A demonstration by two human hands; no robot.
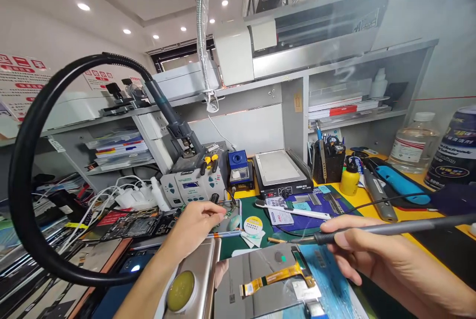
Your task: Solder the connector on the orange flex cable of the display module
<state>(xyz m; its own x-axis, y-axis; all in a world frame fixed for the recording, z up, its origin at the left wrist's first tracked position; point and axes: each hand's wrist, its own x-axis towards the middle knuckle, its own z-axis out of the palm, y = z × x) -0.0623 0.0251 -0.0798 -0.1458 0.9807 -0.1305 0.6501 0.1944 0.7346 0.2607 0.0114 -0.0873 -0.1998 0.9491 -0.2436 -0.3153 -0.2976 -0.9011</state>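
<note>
My right hand (375,254) grips a soldering iron (372,230) like a pen, its tip (273,240) pointing left just above an opened phone panel (260,279) with an orange flex cable (277,275). Thin smoke rises from around the tip. My left hand (197,222) reaches forward, fingers pinched on thin tweezers (223,234) over a small green circuit board (227,210). A gold phone back (193,284) with a yellow-green round pad lies under my left wrist.
A soldering station (193,185) with a thick black hose (26,170) stands behind the hands. A black heating plate (280,170), tool holder (327,160), yellow bottle (349,178), clear bottle (414,143) and dark bottle (455,148) sit further back. Phone parts and white cables crowd the left.
</note>
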